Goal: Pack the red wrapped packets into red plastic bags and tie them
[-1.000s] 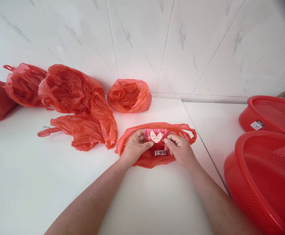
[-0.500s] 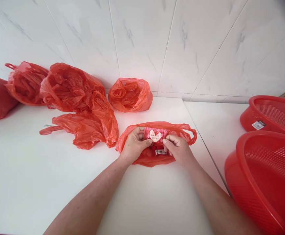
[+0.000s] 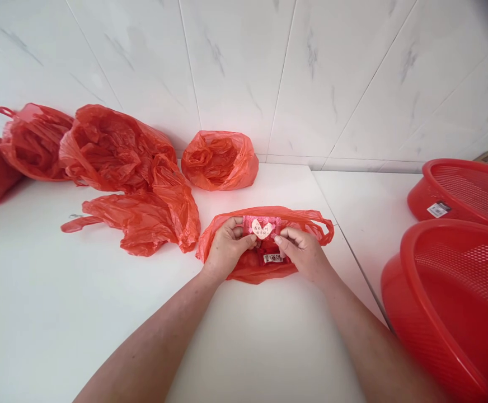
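A small pink wrapped packet, perhaps a candy (image 3: 262,228), with a pale heart and writing on its face, is pinched at both ends. My left hand (image 3: 227,246) grips its left end, thumb in front. At the right end, my right hand (image 3: 303,249) has its thumb and fingers closed on it. Beneath both hands lies an open red plastic bag (image 3: 261,275) with a loop handle on its right. Inside it sits another small red packet (image 3: 273,258) with a white label; the rest of the contents is partly hidden.
Behind, against the tiled wall, stand several red plastic bags, one a rolled-open bag (image 3: 221,161), another a large crumpled bag (image 3: 113,148). A flattened red bag (image 3: 143,221) lies on the white table (image 3: 80,313). Two red perforated baskets (image 3: 414,296) stand at the right.
The whole view has shifted slightly, so things sit a little further left. Both hands keep their hold on the packet, which appears slightly less tilted, with its writing clearer.
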A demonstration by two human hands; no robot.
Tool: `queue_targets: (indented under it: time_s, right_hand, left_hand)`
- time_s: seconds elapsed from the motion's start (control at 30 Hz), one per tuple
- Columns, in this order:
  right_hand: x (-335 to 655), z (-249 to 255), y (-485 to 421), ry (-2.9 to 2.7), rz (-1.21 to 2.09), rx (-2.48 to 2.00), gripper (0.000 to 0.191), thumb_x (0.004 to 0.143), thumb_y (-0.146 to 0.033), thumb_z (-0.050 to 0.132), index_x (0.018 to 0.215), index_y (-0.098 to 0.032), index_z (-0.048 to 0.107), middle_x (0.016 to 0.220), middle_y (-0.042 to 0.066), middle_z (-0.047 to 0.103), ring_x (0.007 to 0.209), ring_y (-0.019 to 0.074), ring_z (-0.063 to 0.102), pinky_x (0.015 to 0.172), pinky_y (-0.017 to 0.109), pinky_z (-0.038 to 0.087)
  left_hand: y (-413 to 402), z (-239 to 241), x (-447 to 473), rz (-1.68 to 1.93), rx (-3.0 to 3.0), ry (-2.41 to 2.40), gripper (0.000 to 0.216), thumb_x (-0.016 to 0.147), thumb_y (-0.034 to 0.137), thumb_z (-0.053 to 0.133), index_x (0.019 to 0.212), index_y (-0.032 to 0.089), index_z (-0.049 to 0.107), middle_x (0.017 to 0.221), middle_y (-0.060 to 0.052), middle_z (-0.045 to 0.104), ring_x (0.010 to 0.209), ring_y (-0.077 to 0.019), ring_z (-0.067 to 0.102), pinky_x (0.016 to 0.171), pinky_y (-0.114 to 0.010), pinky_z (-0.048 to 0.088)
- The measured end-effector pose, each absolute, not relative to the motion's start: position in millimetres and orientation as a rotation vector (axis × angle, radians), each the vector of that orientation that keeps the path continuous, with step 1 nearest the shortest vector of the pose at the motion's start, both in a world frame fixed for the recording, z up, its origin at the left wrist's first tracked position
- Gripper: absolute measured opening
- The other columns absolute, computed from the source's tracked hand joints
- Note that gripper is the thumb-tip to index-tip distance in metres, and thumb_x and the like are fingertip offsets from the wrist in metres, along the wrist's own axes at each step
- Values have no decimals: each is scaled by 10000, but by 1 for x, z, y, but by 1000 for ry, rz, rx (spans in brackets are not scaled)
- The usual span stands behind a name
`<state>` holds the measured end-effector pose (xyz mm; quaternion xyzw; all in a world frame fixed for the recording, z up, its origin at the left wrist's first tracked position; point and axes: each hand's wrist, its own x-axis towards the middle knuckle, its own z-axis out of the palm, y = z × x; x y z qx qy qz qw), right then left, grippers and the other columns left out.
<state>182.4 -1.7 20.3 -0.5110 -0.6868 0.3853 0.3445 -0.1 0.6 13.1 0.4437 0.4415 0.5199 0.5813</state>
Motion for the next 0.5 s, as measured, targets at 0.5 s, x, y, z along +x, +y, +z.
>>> queue_targets:
  time_s: [0.5]
  right_hand:
    - [195,33,-3,-2228,830,-1672,315,663,-233,677,971,-294,645,696,-56,609,617,121,540,542,238,362]
  left_hand:
    - [7,4,-2,1462,1017,1111,215,692,246,683,877,185,590,826,-16,686,723,-155,656,696,-292,545]
